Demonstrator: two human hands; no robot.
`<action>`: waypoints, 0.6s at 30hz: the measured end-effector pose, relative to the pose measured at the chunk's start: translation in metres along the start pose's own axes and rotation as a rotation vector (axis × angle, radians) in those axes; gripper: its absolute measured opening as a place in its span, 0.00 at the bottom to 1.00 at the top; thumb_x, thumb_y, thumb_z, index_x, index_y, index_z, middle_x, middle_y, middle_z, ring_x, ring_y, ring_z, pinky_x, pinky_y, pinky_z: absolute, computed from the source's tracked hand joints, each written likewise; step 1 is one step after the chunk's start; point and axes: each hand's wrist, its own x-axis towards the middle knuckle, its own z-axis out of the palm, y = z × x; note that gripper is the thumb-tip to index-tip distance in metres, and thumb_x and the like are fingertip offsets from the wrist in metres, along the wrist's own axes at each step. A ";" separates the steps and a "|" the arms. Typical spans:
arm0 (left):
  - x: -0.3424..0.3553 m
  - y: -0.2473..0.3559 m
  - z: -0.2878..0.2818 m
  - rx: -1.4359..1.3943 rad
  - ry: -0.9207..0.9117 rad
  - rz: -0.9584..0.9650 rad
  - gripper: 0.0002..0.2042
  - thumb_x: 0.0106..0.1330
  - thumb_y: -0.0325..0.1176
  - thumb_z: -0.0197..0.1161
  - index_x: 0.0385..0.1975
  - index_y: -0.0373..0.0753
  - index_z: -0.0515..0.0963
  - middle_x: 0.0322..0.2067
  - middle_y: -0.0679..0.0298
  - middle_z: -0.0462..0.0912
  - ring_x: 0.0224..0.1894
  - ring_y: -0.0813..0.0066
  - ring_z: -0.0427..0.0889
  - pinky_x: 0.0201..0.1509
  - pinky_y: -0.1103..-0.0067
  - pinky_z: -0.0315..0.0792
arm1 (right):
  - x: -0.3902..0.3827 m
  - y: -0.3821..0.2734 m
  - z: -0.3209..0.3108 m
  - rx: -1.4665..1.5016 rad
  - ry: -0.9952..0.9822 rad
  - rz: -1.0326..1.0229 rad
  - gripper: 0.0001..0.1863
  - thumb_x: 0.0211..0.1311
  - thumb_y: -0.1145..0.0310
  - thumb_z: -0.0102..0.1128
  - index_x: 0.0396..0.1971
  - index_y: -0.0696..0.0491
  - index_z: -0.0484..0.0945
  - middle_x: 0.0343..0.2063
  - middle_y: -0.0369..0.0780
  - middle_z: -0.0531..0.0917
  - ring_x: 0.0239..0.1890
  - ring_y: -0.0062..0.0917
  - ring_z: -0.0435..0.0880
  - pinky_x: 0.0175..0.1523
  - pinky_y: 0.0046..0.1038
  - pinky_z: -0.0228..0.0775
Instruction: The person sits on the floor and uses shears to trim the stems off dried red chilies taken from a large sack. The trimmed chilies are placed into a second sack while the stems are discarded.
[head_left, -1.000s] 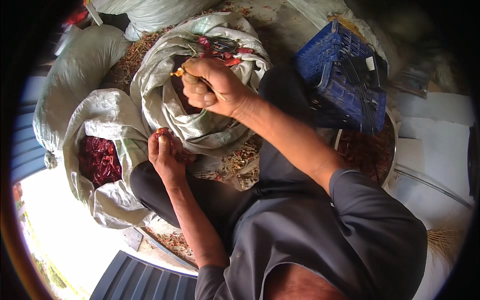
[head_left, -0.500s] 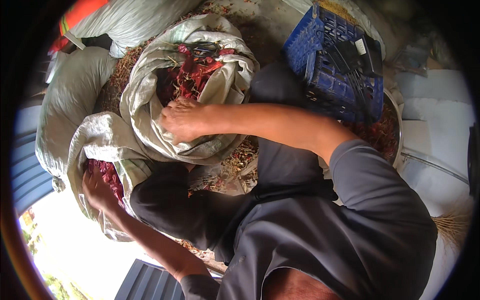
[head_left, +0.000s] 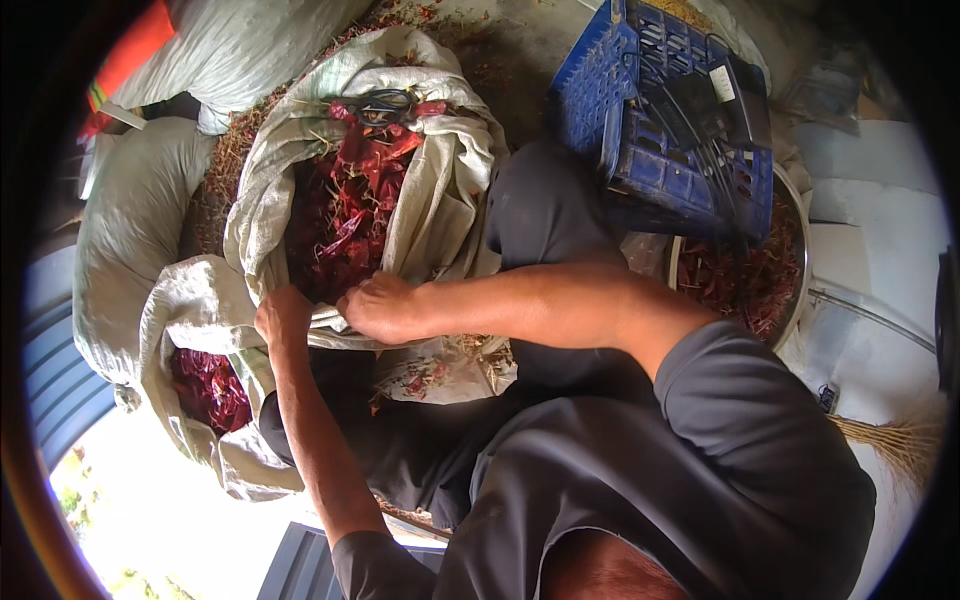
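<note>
A large whitish woven sack [head_left: 440,215] stands in front of me, its mouth wide and its rim folded outward. Dried red chilies [head_left: 345,215] with pale stems fill it. At the sack's near left rim, my left hand [head_left: 285,315] is closed on the woven cloth. Beside it, my right hand [head_left: 380,308] grips the near rim with curled fingers. To the left, a smaller sack [head_left: 200,300] holds darker red chilies [head_left: 210,390]; neither hand is in it. On the large sack's far rim lies a dark looped object [head_left: 385,105] I cannot make out clearly.
A blue plastic crate [head_left: 610,130] holding black devices and cables rests at the right, over a round basin [head_left: 795,300] of red chilies. Full sacks [head_left: 140,230] line the left and back. A straw broom [head_left: 890,440] lies far right; stems and chili scraps litter the floor.
My left hand has left the smaller sack and moved up and right to the large sack's rim. My right hand has moved nearer along the rim; the sack's mouth now shows more chilies.
</note>
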 end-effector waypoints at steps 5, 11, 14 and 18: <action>0.015 0.012 0.013 -0.248 0.396 0.078 0.20 0.59 0.43 0.67 0.49 0.42 0.78 0.42 0.52 0.83 0.49 0.54 0.81 0.49 0.63 0.76 | -0.002 0.007 0.006 -0.089 -0.050 0.126 0.11 0.53 0.69 0.60 0.31 0.60 0.82 0.31 0.50 0.84 0.36 0.42 0.85 0.40 0.44 0.73; 0.004 0.037 0.012 -0.279 0.502 -0.083 0.35 0.56 0.36 0.68 0.65 0.41 0.61 0.57 0.48 0.72 0.57 0.46 0.74 0.55 0.58 0.73 | 0.016 0.047 -0.077 -0.030 0.443 0.522 0.25 0.58 0.49 0.63 0.29 0.61 0.82 0.33 0.49 0.80 0.40 0.39 0.79 0.45 0.44 0.68; 0.049 -0.012 0.076 -0.547 0.463 -0.185 0.28 0.55 0.32 0.60 0.58 0.34 0.67 0.41 0.45 0.82 0.44 0.42 0.81 0.51 0.57 0.73 | 0.049 0.106 -0.055 -0.380 0.624 0.850 0.22 0.61 0.69 0.56 0.53 0.65 0.72 0.61 0.56 0.66 0.63 0.43 0.66 0.65 0.56 0.54; 0.032 -0.005 0.058 -0.602 0.542 -0.112 0.28 0.52 0.32 0.65 0.54 0.30 0.71 0.42 0.44 0.81 0.46 0.46 0.80 0.53 0.60 0.71 | 0.036 0.155 -0.047 -0.294 0.822 1.186 0.18 0.61 0.67 0.54 0.50 0.57 0.76 0.59 0.48 0.70 0.64 0.38 0.66 0.63 0.48 0.58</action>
